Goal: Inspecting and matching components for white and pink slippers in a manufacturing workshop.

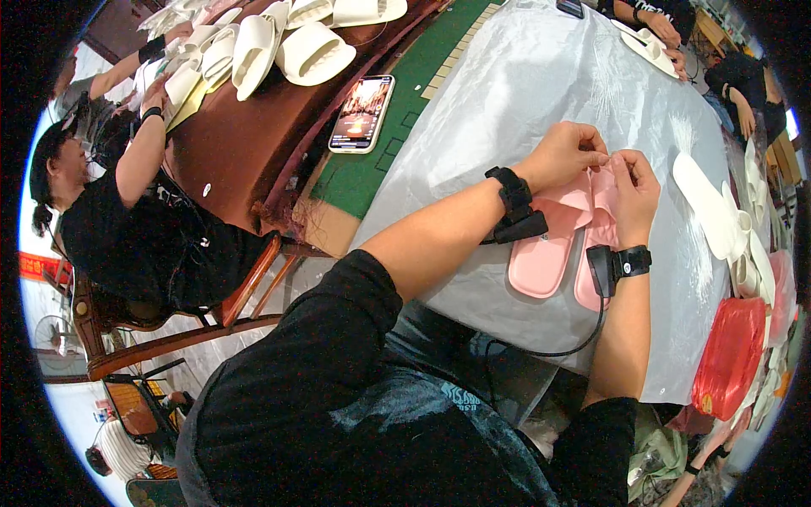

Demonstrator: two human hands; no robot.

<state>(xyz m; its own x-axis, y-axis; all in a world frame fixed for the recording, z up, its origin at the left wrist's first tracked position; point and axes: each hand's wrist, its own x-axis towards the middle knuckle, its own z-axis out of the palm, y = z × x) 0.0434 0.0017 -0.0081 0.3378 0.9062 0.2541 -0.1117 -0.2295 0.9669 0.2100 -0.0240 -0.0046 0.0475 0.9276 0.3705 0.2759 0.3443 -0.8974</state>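
Observation:
Two pink slippers lie side by side on a clear plastic sheet that covers the table in front of me. My left hand pinches the top edge of the slippers' straps. My right hand pinches the same spot from the other side, fingertips meeting the left hand's. Each wrist carries a black band with a small device, and a black cable hangs from the right one.
White slippers lie to the right, beside a red plastic bag. A phone with a lit screen rests on a green mat. A seated person handles more white slippers on a brown table. Other people's hands work at the far edge.

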